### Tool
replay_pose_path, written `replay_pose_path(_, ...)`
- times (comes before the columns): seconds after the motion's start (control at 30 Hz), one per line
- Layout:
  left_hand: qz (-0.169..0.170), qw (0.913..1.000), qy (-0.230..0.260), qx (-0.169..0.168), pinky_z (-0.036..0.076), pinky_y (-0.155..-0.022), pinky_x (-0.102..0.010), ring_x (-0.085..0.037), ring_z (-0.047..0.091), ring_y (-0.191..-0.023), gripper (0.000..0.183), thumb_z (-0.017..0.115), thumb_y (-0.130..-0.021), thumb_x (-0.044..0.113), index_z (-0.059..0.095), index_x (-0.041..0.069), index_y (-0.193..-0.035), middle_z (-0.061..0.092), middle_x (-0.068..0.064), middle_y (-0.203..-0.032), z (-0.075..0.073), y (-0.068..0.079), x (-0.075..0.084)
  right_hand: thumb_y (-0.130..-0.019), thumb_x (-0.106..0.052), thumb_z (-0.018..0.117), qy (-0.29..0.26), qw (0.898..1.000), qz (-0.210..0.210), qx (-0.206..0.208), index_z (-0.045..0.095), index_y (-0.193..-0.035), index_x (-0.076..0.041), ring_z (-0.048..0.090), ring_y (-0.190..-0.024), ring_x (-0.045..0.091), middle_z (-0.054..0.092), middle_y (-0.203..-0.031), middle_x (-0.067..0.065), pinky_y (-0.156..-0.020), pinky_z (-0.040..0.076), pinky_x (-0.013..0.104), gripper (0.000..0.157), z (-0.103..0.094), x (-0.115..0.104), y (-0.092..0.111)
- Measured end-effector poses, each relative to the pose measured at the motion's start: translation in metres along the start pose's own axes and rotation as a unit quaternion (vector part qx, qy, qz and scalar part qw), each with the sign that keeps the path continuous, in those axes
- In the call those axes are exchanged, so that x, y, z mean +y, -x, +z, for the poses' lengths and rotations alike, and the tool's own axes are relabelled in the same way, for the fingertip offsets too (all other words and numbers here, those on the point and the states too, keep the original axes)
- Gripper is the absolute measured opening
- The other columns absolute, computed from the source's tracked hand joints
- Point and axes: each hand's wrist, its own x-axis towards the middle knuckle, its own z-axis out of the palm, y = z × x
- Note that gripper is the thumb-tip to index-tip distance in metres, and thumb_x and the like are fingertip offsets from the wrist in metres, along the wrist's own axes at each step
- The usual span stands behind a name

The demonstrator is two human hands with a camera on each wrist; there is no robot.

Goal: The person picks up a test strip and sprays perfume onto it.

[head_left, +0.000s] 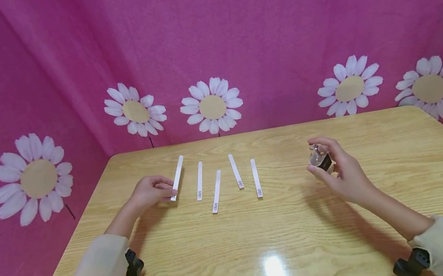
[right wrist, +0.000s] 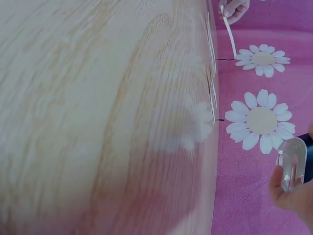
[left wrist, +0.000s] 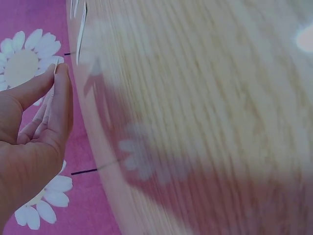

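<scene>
Thumb and fingers of my left hand (head_left: pixel 154 191) pinch the lower, printed end of a white paper test strip (head_left: pixel 178 175), which slants up above the tabletop. In the left wrist view that strip (left wrist: pixel 56 65) is seen nearly edge-on between the fingertips. Over the right side of the table, my right hand (head_left: pixel 348 175) grips a small clear glass perfume bottle (head_left: pixel 318 158) with a dark label, raised off the wood. The right wrist view shows the bottle (right wrist: pixel 292 161) at its right edge, partly covered by the fingers. Several more test strips (head_left: pixel 216 191) lie between the hands.
The strips lie spread side by side on a wooden table (head_left: pixel 295 232), printed ends toward me. A pink curtain (head_left: pixel 259 46) with white daisies hangs behind the table and along its left side. Light glares off the tabletop near the front.
</scene>
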Motion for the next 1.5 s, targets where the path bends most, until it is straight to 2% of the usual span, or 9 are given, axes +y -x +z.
replay_pose_path(0.17, -0.008, 0.9999, 0.009, 0.004, 0.061, -0.074, -0.027, -0.002, 0.063, -0.068, 0.036, 0.067, -0.085, 0.001, 0.056, -0.016, -0.115, 0.067, 0.004, -0.076, -0.001, -0.004, -0.005, -0.082, 0.011, 0.065, -0.030, 0.999, 0.007, -0.011, 0.043, -0.135, -0.005, 0.053, -0.071, -0.003, 0.061, -0.100, 0.015, -0.046, 0.046, 0.015, 0.060, 0.002, -0.001, 0.001)
replay_pose_path(0.43, -0.033, 0.9991, 0.003, 0.026, 0.059, -0.068, -0.022, -0.002, 0.062, -0.065, 0.033, 0.069, -0.085, 0.002, 0.058, -0.015, -0.111, 0.065, 0.002, -0.074, -0.001, -0.008, -0.013, -0.083, 0.011, 0.064, -0.035, 0.999, 0.022, -0.021, 0.041, -0.136, -0.006, 0.056, -0.077, -0.004, 0.060, -0.103, 0.018, -0.053, 0.052, 0.015, 0.060, 0.003, -0.001, 0.002)
replay_pose_path(0.57, -0.034, 0.9965, -0.049, 0.058, 0.055, -0.067, -0.018, -0.004, 0.060, -0.070, 0.032, 0.071, -0.084, 0.010, 0.063, -0.010, -0.107, 0.067, -0.003, -0.080, -0.002, -0.007, -0.012, -0.083, 0.012, 0.063, -0.048, 0.999, 0.019, -0.017, 0.041, -0.136, -0.004, 0.056, -0.078, -0.004, 0.059, -0.102, 0.015, -0.055, 0.053, 0.014, 0.060, 0.002, -0.002, 0.002)
replay_pose_path(0.7, -0.017, 0.9899, -0.112, 0.085, 0.048, -0.071, -0.019, -0.016, 0.062, -0.087, 0.032, 0.073, -0.084, 0.018, 0.066, -0.004, -0.106, 0.070, -0.015, -0.098, -0.002, -0.006, -0.011, -0.083, 0.013, 0.063, -0.052, 0.999, 0.009, -0.013, 0.041, -0.136, -0.003, 0.056, -0.077, -0.003, 0.059, -0.100, 0.013, -0.054, 0.053, 0.014, 0.060, 0.002, -0.003, 0.001)
replay_pose_path(0.83, 0.004, 0.9869, -0.130, 0.095, 0.047, -0.076, -0.021, -0.026, 0.062, -0.100, 0.032, 0.072, -0.084, 0.018, 0.066, -0.004, -0.108, 0.068, -0.020, -0.108, 0.002, -0.007, -0.009, -0.082, 0.013, 0.064, -0.045, 0.999, 0.013, -0.013, 0.041, -0.136, -0.004, 0.056, -0.076, -0.003, 0.060, -0.099, 0.014, -0.054, 0.053, 0.014, 0.062, 0.001, -0.001, 0.000)
replay_pose_path(1.03, 0.037, 0.9879, -0.128, 0.079, 0.049, -0.072, -0.019, -0.028, 0.063, -0.099, 0.033, 0.071, -0.084, 0.015, 0.064, -0.005, -0.110, 0.068, -0.021, -0.108, 0.017, -0.010, -0.003, -0.081, 0.012, 0.065, -0.039, 0.999, 0.020, -0.017, 0.041, -0.136, -0.005, 0.055, -0.076, -0.003, 0.061, -0.101, 0.016, -0.055, 0.052, 0.014, 0.062, 0.002, 0.004, 0.001)
replay_pose_path(1.13, 0.051, 0.9879, -0.132, 0.064, 0.052, -0.075, -0.024, -0.029, 0.063, -0.097, 0.033, 0.071, -0.084, 0.014, 0.064, -0.006, -0.109, 0.068, -0.022, -0.107, 0.025, -0.012, 0.001, -0.082, 0.012, 0.065, -0.040, 0.999, 0.017, -0.017, 0.041, -0.136, -0.005, 0.055, -0.075, -0.003, 0.061, -0.100, 0.016, -0.054, 0.052, 0.014, 0.062, 0.003, 0.003, 0.000)
replay_pose_path(1.3, 0.052, 0.9856, -0.156, 0.042, 0.053, -0.088, -0.037, -0.030, 0.063, -0.100, 0.037, 0.074, -0.082, 0.015, 0.063, -0.007, -0.109, 0.067, -0.022, -0.108, 0.038, -0.015, 0.008, -0.083, 0.011, 0.065, -0.046, 0.998, 0.023, -0.020, 0.040, -0.137, -0.005, 0.056, -0.077, -0.003, 0.061, -0.101, 0.016, -0.055, 0.052, 0.014, 0.061, 0.005, 0.002, 0.000)
replay_pose_path(1.5, 0.058, 0.9793, -0.192, 0.029, 0.051, -0.085, -0.033, -0.024, 0.058, -0.094, 0.045, 0.080, -0.076, 0.016, 0.062, -0.008, -0.110, 0.064, -0.018, -0.102, 0.052, -0.016, 0.015, -0.084, 0.010, 0.064, -0.058, 0.998, 0.026, -0.022, 0.039, -0.137, -0.005, 0.057, -0.079, -0.004, 0.061, -0.100, 0.018, -0.057, 0.053, 0.013, 0.061, 0.005, -0.001, 0.001)
